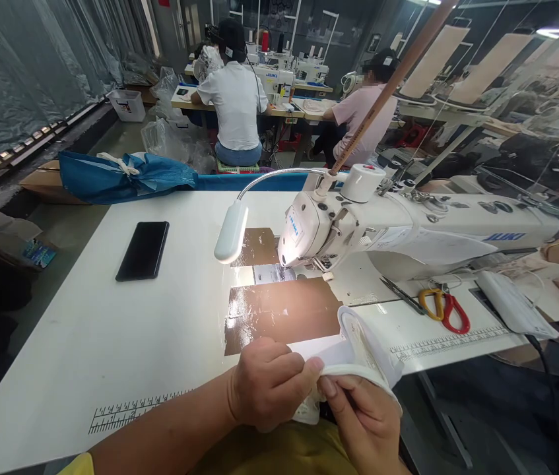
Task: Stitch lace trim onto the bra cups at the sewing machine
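Note:
A white piece of fabric with a bound edge is between my two hands at the table's front edge, part of it curling up on the right. My left hand is closed, pinching the fabric's edge between thumb and fingers. Close beside it, my right hand also pinches the edge, its thumb on top. Some of the fabric is hidden behind my hands. Beyond them stands a white sewing machine, its needle area lit by a small lamp. Brown tape covers the table before the needle.
On the white table lies a black phone at left. Right of the machine's bed are tweezers, red-and-yellow-handled scissors and a white face mask. A blue bundle sits behind. Two people work at machines farther back.

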Tool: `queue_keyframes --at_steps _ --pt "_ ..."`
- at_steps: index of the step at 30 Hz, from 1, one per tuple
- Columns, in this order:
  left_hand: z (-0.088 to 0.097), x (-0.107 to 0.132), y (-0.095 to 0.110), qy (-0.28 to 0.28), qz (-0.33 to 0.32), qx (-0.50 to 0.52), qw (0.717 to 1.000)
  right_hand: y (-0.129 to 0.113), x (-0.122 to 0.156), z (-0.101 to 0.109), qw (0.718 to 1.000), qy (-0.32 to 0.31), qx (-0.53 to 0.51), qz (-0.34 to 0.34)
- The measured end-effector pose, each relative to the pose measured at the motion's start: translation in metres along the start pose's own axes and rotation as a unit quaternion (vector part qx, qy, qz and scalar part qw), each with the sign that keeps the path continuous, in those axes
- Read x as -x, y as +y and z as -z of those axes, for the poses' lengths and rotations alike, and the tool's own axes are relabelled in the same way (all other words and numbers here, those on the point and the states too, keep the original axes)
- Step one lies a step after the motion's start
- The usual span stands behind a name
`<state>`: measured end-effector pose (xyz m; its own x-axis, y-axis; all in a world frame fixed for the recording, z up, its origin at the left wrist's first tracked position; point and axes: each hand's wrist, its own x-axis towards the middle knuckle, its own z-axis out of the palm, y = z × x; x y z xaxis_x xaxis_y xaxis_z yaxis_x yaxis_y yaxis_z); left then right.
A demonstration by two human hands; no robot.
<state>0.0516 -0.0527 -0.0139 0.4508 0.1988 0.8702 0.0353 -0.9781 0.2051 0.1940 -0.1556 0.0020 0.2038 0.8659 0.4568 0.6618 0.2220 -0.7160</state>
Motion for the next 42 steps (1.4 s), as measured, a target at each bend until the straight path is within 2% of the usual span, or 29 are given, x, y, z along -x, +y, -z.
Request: queue_keyframes --at_steps 10,16,21,26,32,37,39,42 --pt "-0.001 0.001 0.0 -0.008 0.014 -0.009 1.0 0.003 -0.001 -0.001 0.999 -0.016 -0.027 0.018" --pt "-0.002 0.0 0.001 -0.006 0.017 -0.021 1.0 -0.003 -0.002 -0.004 0.997 0.013 -0.059 -0.047" --pt "-0.004 0.0 0.002 -0.006 0.027 -0.009 1.0 -0.003 -0.005 -0.007 0.995 0.005 -0.059 -0.077" --pt "-0.007 0.002 0.001 -0.009 0.063 0.021 0.998 0.0 -0.006 -0.011 0.987 0.017 -0.085 -0.133" --pt "-0.007 0.002 -0.002 0.007 0.094 0.043 0.995 -0.001 -0.006 -0.01 0.97 -0.054 -0.15 -0.186" --pt "-0.008 0.003 -0.003 -0.017 0.102 0.083 0.991 -0.002 -0.014 -0.014 0.952 -0.05 -0.202 -0.223" --pt "-0.006 0.001 -0.009 -0.049 0.145 0.114 0.982 -0.007 -0.021 -0.009 0.936 -0.082 -0.227 -0.257" --pt "0.003 -0.002 -0.023 -0.116 0.246 0.184 0.945 -0.018 -0.031 0.013 0.93 -0.195 -0.194 -0.246"
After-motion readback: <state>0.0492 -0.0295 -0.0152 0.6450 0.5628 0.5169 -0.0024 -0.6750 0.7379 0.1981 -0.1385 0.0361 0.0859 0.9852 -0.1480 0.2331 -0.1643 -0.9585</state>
